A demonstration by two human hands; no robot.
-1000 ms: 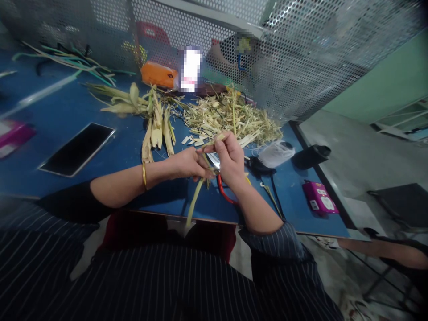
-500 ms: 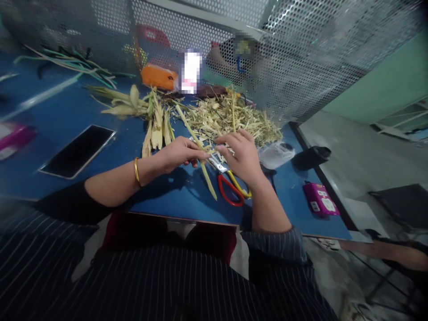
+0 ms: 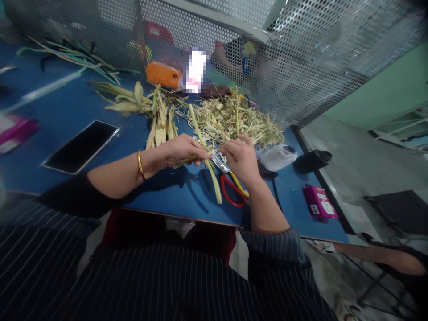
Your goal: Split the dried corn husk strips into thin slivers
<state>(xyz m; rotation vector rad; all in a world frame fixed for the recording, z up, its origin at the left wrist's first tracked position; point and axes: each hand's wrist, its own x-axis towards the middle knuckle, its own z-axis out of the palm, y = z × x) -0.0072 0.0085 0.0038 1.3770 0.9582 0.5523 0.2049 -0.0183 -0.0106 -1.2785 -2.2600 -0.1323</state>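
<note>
My left hand (image 3: 189, 149) pinches a long, pale green-yellow strip of corn husk (image 3: 214, 180), which slants from the clippings down toward the table's front edge. Another husk piece (image 3: 183, 162) sticks out below that palm. Close by on the right, my right hand (image 3: 242, 158) has its fingertips pressed together; whatever they grip is too small to make out. Under it lie scissors (image 3: 220, 165) with red and yellow handles, their blade tips near my left fingertips. Behind both hands spreads a heap of husk clippings (image 3: 234, 116), with larger dry husks (image 3: 161, 127) to its left.
A dark phone (image 3: 82, 147) lies at left on the blue table (image 3: 167, 196). Along the perforated screen (image 3: 301, 67) stand an orange pouch (image 3: 163, 75) and a lit display (image 3: 196, 69). At right are a plastic bag (image 3: 278, 156), a black cylinder (image 3: 312, 161) and a purple pack (image 3: 320, 201).
The husk strip has swung from hanging below my hands to slanting across the table. My right hand drew away rightward, then came back with fingers closed. More of the scissors shows.
</note>
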